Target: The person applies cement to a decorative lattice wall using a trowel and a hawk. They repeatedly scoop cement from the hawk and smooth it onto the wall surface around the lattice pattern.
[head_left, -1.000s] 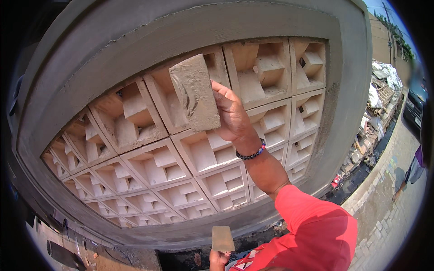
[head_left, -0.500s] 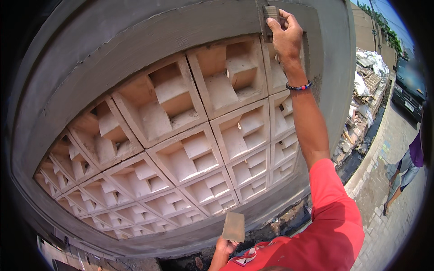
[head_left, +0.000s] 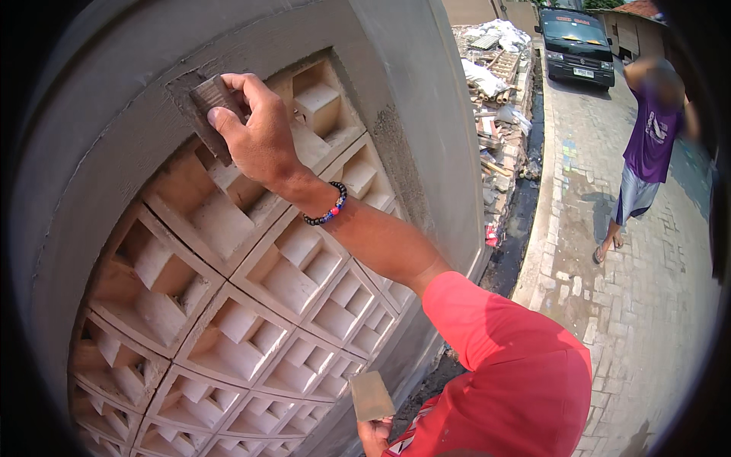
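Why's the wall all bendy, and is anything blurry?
In the head view, the fisheye lens bends the block wall; also in the head view, the person in purple has a blurred head, but the right hand looks fairly sharp.

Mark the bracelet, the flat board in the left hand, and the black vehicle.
Bracelet (head_left: 336, 208), head view: its coloured beads.
Flat board (head_left: 371, 397), head view: its broad face.
Black vehicle (head_left: 579, 50), head view: its front.

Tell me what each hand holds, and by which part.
The right hand grips a float by the block handle on its back; the left hand holds a flat board by its lower end.
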Action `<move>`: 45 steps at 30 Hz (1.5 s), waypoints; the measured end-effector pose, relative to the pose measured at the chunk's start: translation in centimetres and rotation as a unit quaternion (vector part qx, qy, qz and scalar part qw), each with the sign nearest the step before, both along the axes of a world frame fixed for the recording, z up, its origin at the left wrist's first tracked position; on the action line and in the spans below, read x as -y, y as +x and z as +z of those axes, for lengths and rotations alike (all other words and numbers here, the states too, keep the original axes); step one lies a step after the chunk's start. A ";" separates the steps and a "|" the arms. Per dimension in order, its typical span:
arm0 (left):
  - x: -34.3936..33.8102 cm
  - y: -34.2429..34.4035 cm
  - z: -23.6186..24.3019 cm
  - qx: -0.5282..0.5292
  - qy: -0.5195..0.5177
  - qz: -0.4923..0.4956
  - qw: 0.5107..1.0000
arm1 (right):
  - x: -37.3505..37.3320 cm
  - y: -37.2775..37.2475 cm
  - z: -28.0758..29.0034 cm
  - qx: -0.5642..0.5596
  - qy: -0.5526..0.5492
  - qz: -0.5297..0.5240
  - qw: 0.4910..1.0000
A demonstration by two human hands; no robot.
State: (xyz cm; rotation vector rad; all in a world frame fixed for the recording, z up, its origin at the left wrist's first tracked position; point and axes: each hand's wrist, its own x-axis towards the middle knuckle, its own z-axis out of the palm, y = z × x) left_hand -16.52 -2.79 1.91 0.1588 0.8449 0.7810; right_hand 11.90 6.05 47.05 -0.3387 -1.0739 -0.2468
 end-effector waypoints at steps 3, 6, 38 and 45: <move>-0.7 1.5 -0.1 -0.027 -0.001 -0.037 0.999 | 1.4 2.7 -1.8 -0.053 -0.006 0.123 0.991; -1.1 2.3 -0.5 -0.047 -0.008 -0.067 0.997 | 3.1 3.5 -6.4 -0.012 -0.114 0.153 0.982; 1.0 2.3 -1.8 0.014 0.019 0.006 1.000 | 1.1 9.3 1.8 0.056 -0.061 -0.175 0.981; 2.3 0.5 -3.6 0.014 0.013 0.087 0.996 | -4.8 4.3 2.3 0.044 -0.062 -0.321 0.944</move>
